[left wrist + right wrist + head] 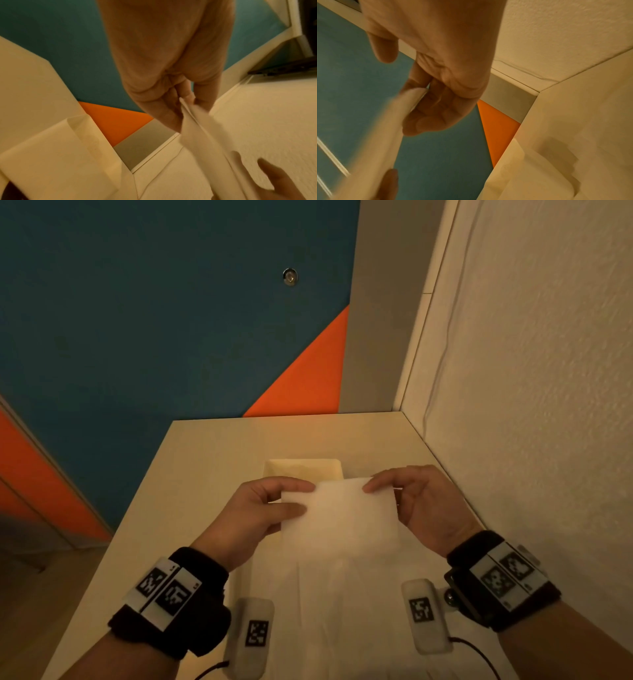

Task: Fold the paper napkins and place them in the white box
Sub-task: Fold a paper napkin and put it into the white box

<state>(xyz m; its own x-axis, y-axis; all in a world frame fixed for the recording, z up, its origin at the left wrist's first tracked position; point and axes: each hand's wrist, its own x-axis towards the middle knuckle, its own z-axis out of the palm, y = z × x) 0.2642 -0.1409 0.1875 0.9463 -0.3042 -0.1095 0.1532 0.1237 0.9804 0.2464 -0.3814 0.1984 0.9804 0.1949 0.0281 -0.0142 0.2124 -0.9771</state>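
A white paper napkin [337, 508] hangs above the desk [205, 460], its far corners pinched by the left hand [267, 505] and the right hand [421, 505]. Just beyond lies the white box [303, 470]; more napkins [329, 604] lie underneath, nearer.

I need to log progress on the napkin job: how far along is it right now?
Done: nothing clearly; the white box is mostly hidden behind the hands, so its contents cannot be seen. In hand: the left hand and right hand pinch the top corners of one napkin, held up above the table. Left: finishing its fold, boxing it, then the napkins lying underneath.
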